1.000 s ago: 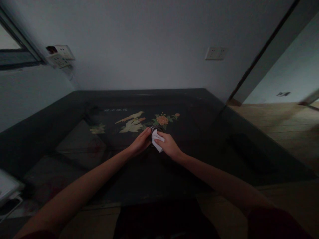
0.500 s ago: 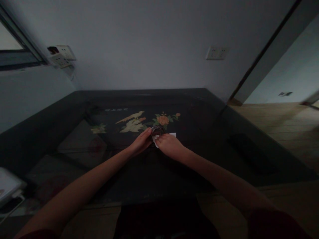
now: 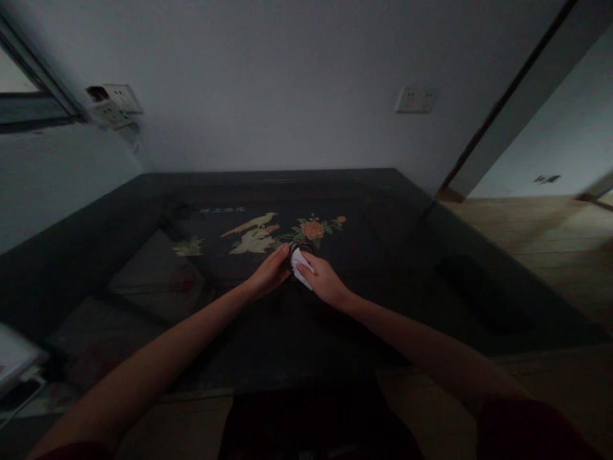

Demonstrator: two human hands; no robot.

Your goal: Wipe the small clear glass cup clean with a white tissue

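Near the middle of the dark table, my left hand [image 3: 269,271] is wrapped round the left side of a small, dark, shiny round dish [image 3: 301,244], whose exact kind I cannot make out. Pressed against the dish's near right side is a white tissue [image 3: 301,267], pinched in the fingers of my right hand [image 3: 326,278]. The tissue and my fingers hide much of the dish. Beneath both hands lies the glossy tabletop [image 3: 287,345], decorated with a bird and flowers.
A flat black object [image 3: 481,294] lies on the table's right side. At the left edge stands a white box-like item [image 3: 19,358] with a cable. Wall sockets [image 3: 416,100] sit above the table's back edge, with more sockets [image 3: 115,108] on the left.
My right hand has turned and shifted slightly, with the tissue now bunched over the dish's near side instead of sticking out to the right. The left hand keeps its hold.
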